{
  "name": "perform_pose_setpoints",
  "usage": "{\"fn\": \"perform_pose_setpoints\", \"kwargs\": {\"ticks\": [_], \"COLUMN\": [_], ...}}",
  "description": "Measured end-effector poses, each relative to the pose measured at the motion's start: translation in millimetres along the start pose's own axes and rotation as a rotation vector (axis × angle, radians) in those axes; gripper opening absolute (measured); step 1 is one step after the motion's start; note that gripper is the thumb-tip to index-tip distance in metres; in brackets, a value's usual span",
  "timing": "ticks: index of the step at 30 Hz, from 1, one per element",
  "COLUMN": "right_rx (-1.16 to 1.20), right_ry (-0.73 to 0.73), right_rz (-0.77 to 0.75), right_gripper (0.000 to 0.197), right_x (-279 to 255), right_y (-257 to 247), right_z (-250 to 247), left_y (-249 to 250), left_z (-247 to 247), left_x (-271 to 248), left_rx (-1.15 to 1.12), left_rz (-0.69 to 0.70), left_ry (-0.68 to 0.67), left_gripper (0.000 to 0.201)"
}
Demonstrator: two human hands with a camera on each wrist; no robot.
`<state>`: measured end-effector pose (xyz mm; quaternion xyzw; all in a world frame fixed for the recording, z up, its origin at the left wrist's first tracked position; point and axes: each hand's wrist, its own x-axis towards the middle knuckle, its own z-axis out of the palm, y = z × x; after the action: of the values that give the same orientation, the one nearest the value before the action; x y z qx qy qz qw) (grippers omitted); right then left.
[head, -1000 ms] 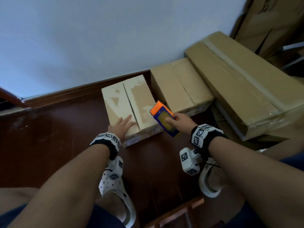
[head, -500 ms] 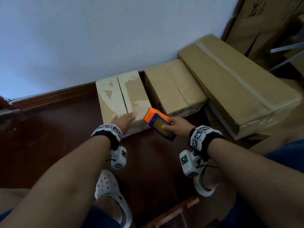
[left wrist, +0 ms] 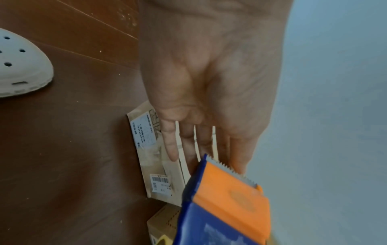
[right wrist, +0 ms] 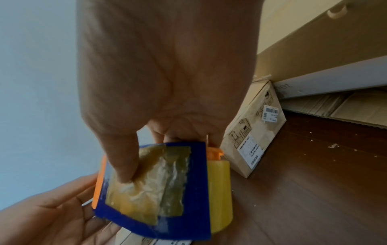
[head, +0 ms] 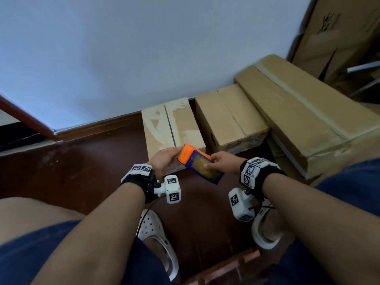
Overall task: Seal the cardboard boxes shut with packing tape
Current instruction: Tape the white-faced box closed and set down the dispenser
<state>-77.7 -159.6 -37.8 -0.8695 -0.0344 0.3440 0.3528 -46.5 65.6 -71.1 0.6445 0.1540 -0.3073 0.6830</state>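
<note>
Dark brown floor (head: 86, 161) is seen at left, with the white wall (head: 144, 48) behind it. Left hand (head: 164, 160) is held with straight, slightly spread fingers (left wrist: 170, 145), palm turned toward the tape dispenser (head: 198, 163); the fingertips are seen at its orange toothed end, contact not certain, so the left grip is wide and holds nothing. Behind the hands, a pale small box (head: 172, 124) is set on the floor against the wall, its two top flaps closed, the centre seam showing as a bare dark line. The dispenser is held in the air just in front of this box's near edge, tilted, orange end to the left, blue plate with a crumpled patch of clear tape facing up; a yellow roll (right wrist: 220, 190) is seen behind the plate in the right wrist view. Right hand (head: 225, 162) is closed round the dispenser, thumb (right wrist: 123, 159) pressed on the blue plate. Further right, a second brown box (head: 230, 116) is placed just beside the first, then a long large box (head: 304, 112) with a taped seam. White clogs (head: 158, 239) are worn on the feet below.
</note>
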Motion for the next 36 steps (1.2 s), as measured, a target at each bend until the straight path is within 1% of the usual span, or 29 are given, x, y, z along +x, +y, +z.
{"fn": "perform_pose_setpoints", "kwargs": {"ticks": [1,4,5,7,10,12,14,15,18,20,22,24,26,27,29,31,34,36], "right_rx": [-0.029,-0.085,-0.107,-0.139,-0.15,-0.179,-0.199,-0.212,-0.289,-0.306,-0.334,-0.378,-0.409,-0.422,-0.446,-0.476,-0.497,-0.587], "right_ry": [-0.003,-0.027,-0.028,-0.008,0.024,0.027,0.016,0.019,0.058,0.085,0.098,0.098,0.115,0.126,0.147,0.157,0.126,0.091], "right_rz": [0.007,0.047,0.061,0.071,0.048,0.036,0.028,0.021,-0.021,-0.042,-0.045,-0.044,-0.048,-0.05,-0.038,-0.036,-0.045,-0.042], "right_gripper": [0.038,0.063,0.067,0.07,0.069,0.069,0.068,0.067,0.051,0.043,0.043,0.051,0.064,0.067,0.066,0.06,0.056,0.058], "right_x": [-3.5,-13.4,-16.2,-20.7,-25.2,-29.6,-32.2,-32.8,-32.8,-33.7,-33.5,-26.7,-15.1,-9.8,-1.7,5.7,17.8,22.6], "right_y": [-4.8,-18.4,-21.4,-24.9,-25.4,-27.0,-29.8,-32.1,-36.7,-36.8,-35.9,-36.9,-39.3,-40.8,-44.7,-51.6,-61.7,-59.6], "right_z": [0.3,-0.6,-0.6,0.9,3.5,5.4,7.1,7.7,8.0,6.3,2.9,-0.6,-1.6,-1.2,0.3,1.6,5.6,7.3], "left_y": [0.1,2.1,4.0,7.9,11.9,15.5,17.7,19.0,18.9,15.0,11.1,8.0,3.6,2.7,1.0,-1.3,-13.6,-21.4], "left_z": [-1.8,-3.1,-1.2,1.0,1.1,1.2,1.2,1.7,5.4,10.7,15.2,14.6,8.0,3.3,-10.5,-23.6,-40.5,-57.4], "left_x": [-4.8,-18.9,-23.9,-31.8,-38.7,-46.5,-51.6,-53.2,-51.5,-50.4,-50.2,-47.1,-41.5,-39.3,-34.8,-30.6,-17.0,-12.3], "left_rx": [-0.004,-0.034,-0.053,-0.056,-0.044,-0.005,0.067,0.11,0.195,0.186,0.17,0.164,0.161,0.162,0.151,0.151,0.124,0.107], "left_rz": [-0.007,-0.036,-0.052,-0.094,-0.152,-0.18,-0.191,-0.164,-0.003,0.066,0.108,0.138,0.156,0.154,0.161,0.174,0.156,0.135], "left_ry": [-0.006,-0.071,-0.09,-0.08,-0.011,0.014,0.064,0.101,0.233,0.271,0.287,0.301,0.329,0.35,0.392,0.413,0.41,0.497], "left_gripper": [0.029,0.033,0.033,0.032,0.026,0.018,0.017,0.016,0.016,0.02,0.022,0.022,0.02,0.019,0.017,0.017,0.02,0.022]}}
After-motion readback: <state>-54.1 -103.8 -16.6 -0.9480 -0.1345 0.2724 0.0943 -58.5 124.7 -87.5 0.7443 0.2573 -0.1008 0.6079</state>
